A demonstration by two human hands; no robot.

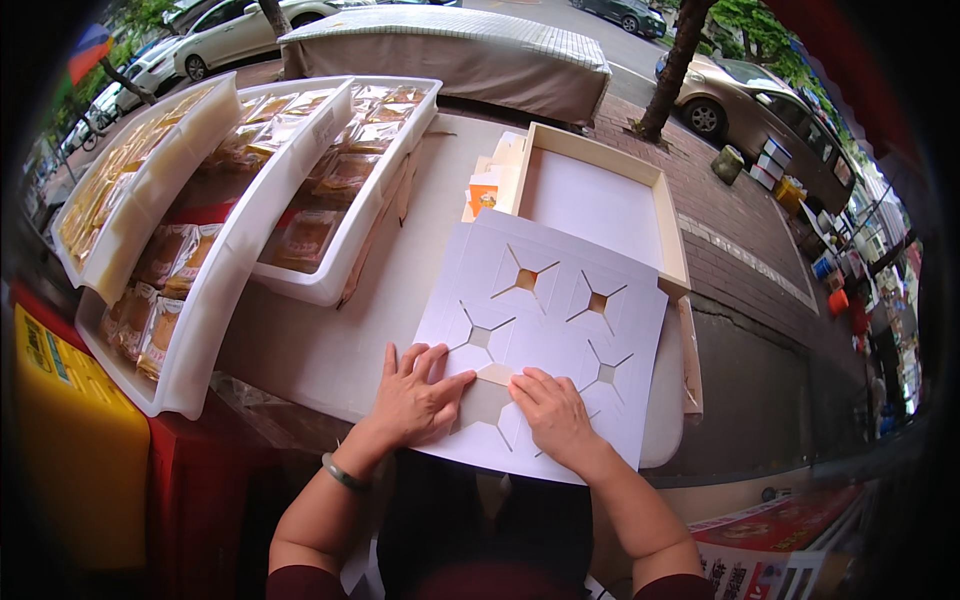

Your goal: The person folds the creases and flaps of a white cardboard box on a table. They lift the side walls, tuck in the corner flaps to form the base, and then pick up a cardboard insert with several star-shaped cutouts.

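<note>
A white cardboard insert [555,345] with square holes and X-shaped slits lies before me, its far edge over a shallow open box. My left hand [415,395] rests on its near left part, fingers bent and a fingertip at a raised flap [493,374] beside a larger opening. From the other side my right hand [555,412] grips the same flap, its fingers pressed together. Both thumbs are partly hidden. The shallow box [600,190] has cream walls and a white bottom. A bangle [343,474] circles my left wrist.
White plastic trays [335,275] of wrapped, flat golden-brown food stand at the left. Orange-and-white cards [483,192] lie by the box. A yellow crate [75,440] stands at lower left. Beyond the table [400,250] are a covered stall [450,60], a tree trunk and parked cars.
</note>
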